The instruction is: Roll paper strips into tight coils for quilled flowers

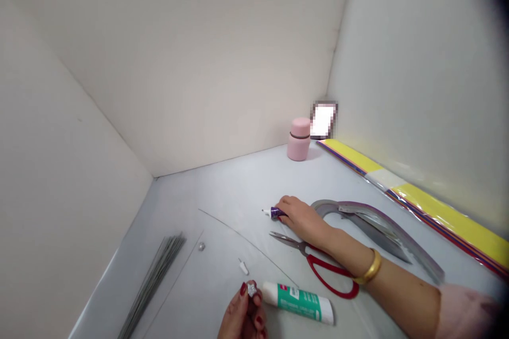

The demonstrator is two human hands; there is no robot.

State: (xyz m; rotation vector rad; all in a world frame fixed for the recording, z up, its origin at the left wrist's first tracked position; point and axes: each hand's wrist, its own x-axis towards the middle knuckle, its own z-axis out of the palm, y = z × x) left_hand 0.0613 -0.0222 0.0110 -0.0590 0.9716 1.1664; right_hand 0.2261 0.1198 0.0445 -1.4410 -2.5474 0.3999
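My left hand (240, 310), at the bottom centre, pinches a small silvery star-shaped piece (252, 289) between thumb and fingers. My right hand (298, 217) reaches across the table with its fingers closed around a small purple tube (275, 213), whose white nozzle points left. Between the hands lies a small white cap with a thin pin (244, 267). A second silvery piece (201, 246) rests farther left. Close beside my left hand is a green and white glue bottle (298, 302) on its side. Red-handled scissors (304, 248) lie partly under my right forearm.
A bundle of thin grey wires (153, 286) lies at the left, with a single wire (242, 237) stretching across the middle. Grey curved strips (369, 222) lie beyond my right arm. A pink flask (299, 140), a blurred-out screen (324, 120) and yellow packaged sheets (437, 206) line the back and right.
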